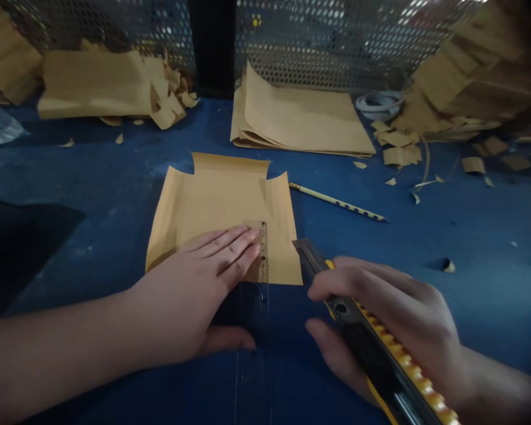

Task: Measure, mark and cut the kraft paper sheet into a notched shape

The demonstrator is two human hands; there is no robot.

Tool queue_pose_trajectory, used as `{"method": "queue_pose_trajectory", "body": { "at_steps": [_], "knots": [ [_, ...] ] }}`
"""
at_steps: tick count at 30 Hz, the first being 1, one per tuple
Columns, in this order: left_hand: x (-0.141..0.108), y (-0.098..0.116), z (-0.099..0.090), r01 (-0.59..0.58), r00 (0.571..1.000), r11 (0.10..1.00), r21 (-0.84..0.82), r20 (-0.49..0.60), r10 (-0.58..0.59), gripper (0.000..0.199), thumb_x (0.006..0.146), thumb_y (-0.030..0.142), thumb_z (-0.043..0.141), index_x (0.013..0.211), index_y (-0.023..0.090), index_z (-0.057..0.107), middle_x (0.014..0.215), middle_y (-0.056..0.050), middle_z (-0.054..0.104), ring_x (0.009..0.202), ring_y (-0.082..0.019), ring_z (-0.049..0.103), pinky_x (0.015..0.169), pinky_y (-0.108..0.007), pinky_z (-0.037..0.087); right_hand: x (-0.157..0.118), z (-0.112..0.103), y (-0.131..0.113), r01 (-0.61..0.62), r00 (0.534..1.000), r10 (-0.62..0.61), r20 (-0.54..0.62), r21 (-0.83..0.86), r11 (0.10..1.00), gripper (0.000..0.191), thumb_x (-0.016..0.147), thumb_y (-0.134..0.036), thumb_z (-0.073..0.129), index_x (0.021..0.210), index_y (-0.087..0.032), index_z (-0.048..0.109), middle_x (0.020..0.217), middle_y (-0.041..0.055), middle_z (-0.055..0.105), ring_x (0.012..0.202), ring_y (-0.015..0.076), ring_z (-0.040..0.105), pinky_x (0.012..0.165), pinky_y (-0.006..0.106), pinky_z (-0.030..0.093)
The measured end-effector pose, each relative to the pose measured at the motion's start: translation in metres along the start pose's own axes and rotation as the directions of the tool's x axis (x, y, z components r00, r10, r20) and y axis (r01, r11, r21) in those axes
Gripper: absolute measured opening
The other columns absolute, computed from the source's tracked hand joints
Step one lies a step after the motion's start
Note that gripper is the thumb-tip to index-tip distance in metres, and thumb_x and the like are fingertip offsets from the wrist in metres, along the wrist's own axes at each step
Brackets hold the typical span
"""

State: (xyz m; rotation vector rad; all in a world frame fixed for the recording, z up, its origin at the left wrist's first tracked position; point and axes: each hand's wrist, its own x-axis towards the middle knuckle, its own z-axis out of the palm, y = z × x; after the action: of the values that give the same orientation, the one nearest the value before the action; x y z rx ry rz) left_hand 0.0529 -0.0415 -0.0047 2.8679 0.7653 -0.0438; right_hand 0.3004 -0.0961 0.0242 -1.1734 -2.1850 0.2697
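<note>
A brown paper sheet [221,195] with notched upper corners and raised side flaps lies on the blue table. Across its lower right part runs a clear ruler [264,254], which extends down past the paper's edge. My left hand [194,289] presses flat on the paper and ruler, fingers stretched out and thumb spread. To the right, my right hand [389,319] is wrapped round a yellow and black box cutter [354,330]. The cutter's blade is out, its tip beside the paper's right edge. A patterned pencil [336,202] lies right of the paper.
Folded brown paper [301,118] lies at the back centre, before a perforated metal panel [310,71]. More brown paper [97,85] and scraps stand at the back left and right. A white tape-like roll [380,103] is at the back right. Small scraps dot the blue table [491,236].
</note>
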Motion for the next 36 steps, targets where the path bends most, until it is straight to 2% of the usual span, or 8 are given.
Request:
{"method": "queue_pose_trajectory", "body": {
  "at_steps": [3, 7, 12, 15, 21, 29, 36],
  "knots": [
    [-0.001, 0.000, 0.001, 0.009, 1.000, 1.000, 0.008, 0.002, -0.009, 0.104, 0.084, 0.084, 0.038, 0.153, 0.006, 0.029, 0.162, -0.015, 0.016, 0.152, -0.027, 0.019, 0.124, -0.041, 0.019, 0.005, -0.009, -0.013, -0.079, 0.997, 0.079, 0.009, 0.078, 0.994, 0.016, 0.078, -0.019, 0.068, 0.091, -0.020, 0.058, 0.065, -0.0040, 0.056, 0.047, 0.0071, 0.049, 0.045, 0.021, 0.044],
    [-0.003, 0.000, 0.001, 0.015, 1.000, 1.000, 0.007, -0.010, -0.015, 0.102, 0.087, 0.083, 0.034, 0.155, 0.008, 0.022, 0.164, -0.011, 0.012, 0.153, -0.023, 0.015, 0.125, -0.037, 0.016, 0.007, -0.017, -0.031, -0.147, 0.989, 0.146, 0.019, 0.149, 0.978, 0.024, 0.078, -0.038, 0.069, 0.092, -0.023, 0.057, 0.059, -0.0041, 0.050, 0.042, 0.0102, 0.042, 0.036, 0.025, 0.036],
    [-0.003, 0.001, 0.002, 0.004, 1.000, 1.000, -0.009, -0.014, -0.004, 0.104, 0.085, 0.083, 0.039, 0.153, 0.005, 0.028, 0.162, -0.015, 0.017, 0.152, -0.027, 0.020, 0.124, -0.042, 0.020, 0.004, 0.003, -0.032, -0.067, 0.995, 0.070, -0.074, 0.039, 0.997, 0.016, 0.076, -0.019, 0.060, 0.093, -0.018, 0.060, 0.064, -0.0012, 0.061, 0.047, 0.0098, 0.054, 0.047, 0.023, 0.047],
    [-0.002, 0.001, 0.002, 0.006, 1.000, 1.000, -0.030, -0.029, -0.007, 0.103, 0.085, 0.083, 0.039, 0.153, 0.006, 0.029, 0.162, -0.015, 0.018, 0.151, -0.027, 0.021, 0.124, -0.043, 0.021, 0.003, 0.012, -0.026, -0.042, 0.995, 0.039, -0.087, -0.033, 0.999, 0.012, 0.079, -0.015, 0.058, 0.089, -0.019, 0.060, 0.067, -0.0001, 0.065, 0.053, 0.0107, 0.061, 0.051, 0.023, 0.049],
    [-0.002, 0.000, 0.001, 0.002, 1.000, 0.998, -0.056, -0.021, -0.003, 0.103, 0.084, 0.082, 0.042, 0.153, 0.006, 0.029, 0.162, -0.015, 0.017, 0.152, -0.027, 0.020, 0.124, -0.043, 0.020, 0.002, 0.011, -0.021, -0.088, 0.993, 0.078, -0.085, -0.116, 0.989, 0.014, 0.080, -0.018, 0.062, 0.093, -0.021, 0.060, 0.058, -0.0044, 0.057, 0.042, 0.0085, 0.050, 0.046, 0.023, 0.045],
    [-0.002, 0.000, 0.002, 0.005, 0.999, 0.999, -0.044, -0.036, -0.006, 0.103, 0.084, 0.083, 0.042, 0.152, 0.006, 0.031, 0.161, -0.014, 0.019, 0.152, -0.027, 0.021, 0.124, -0.043, 0.022, -0.001, 0.009, -0.021, -0.076, 0.995, 0.074, -0.072, -0.034, 0.997, 0.021, 0.077, -0.020, 0.065, 0.097, -0.018, 0.060, 0.056, -0.0047, 0.052, 0.042, 0.0092, 0.046, 0.042, 0.024, 0.043],
    [-0.001, 0.000, 0.002, -0.001, 0.998, 0.999, -0.035, -0.066, -0.001, 0.102, 0.085, 0.082, 0.042, 0.151, 0.005, 0.033, 0.161, -0.016, 0.022, 0.151, -0.027, 0.023, 0.124, -0.043, 0.023, -0.003, 0.008, -0.022, -0.081, 0.995, 0.083, -0.053, 0.038, 0.996, 0.024, 0.073, -0.014, 0.063, 0.097, -0.018, 0.060, 0.056, -0.0059, 0.049, 0.042, 0.0091, 0.045, 0.044, 0.025, 0.046]
  ]
}}
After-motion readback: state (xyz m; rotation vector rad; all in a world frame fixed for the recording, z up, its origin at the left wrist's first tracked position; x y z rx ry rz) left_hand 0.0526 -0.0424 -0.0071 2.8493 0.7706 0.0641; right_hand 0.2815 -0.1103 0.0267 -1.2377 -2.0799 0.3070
